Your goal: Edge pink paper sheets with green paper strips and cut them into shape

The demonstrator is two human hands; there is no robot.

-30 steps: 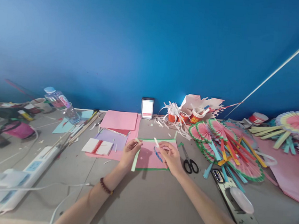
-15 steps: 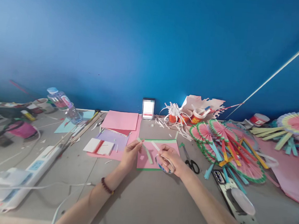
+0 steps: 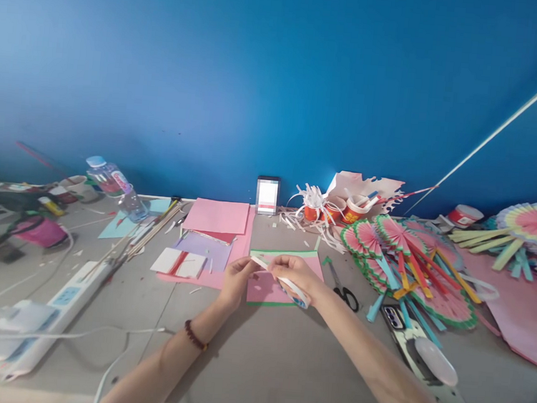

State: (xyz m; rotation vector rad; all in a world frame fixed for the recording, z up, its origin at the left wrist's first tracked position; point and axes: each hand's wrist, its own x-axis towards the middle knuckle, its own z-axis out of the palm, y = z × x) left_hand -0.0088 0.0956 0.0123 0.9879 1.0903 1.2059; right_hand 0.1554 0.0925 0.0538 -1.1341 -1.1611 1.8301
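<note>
Above a pink sheet with green edges (image 3: pixel 265 292), my two hands meet with a narrow pale strip between them. My left hand (image 3: pixel 238 279) is closed, pinching the end of this pale paper strip (image 3: pixel 259 263) in its fingertips. In my right hand (image 3: pixel 294 273) a roll of tape (image 3: pixel 298 294) hangs below the palm, its fingers closed near the strip's other end. The tape's free end lies along or close to the strip; whether it sticks there I cannot tell. Black-handled scissors (image 3: pixel 347 298) lie to the right of the sheet.
Pleated paper fans (image 3: pixel 401 238) and a phone (image 3: pixel 424 359) lie to the right. Pink sheets (image 3: pixel 218 216) and a white card (image 3: pixel 167 260) are at the left. Farther left are a power strip (image 3: pixel 61 309), cables and a water bottle (image 3: pixel 115 182). Paper cups (image 3: pixel 355 209) stand by the wall.
My right hand has moved left and up to my left hand, bringing the tape to the strip. The strip, which hung down over the sheet, is now held up between both hands.
</note>
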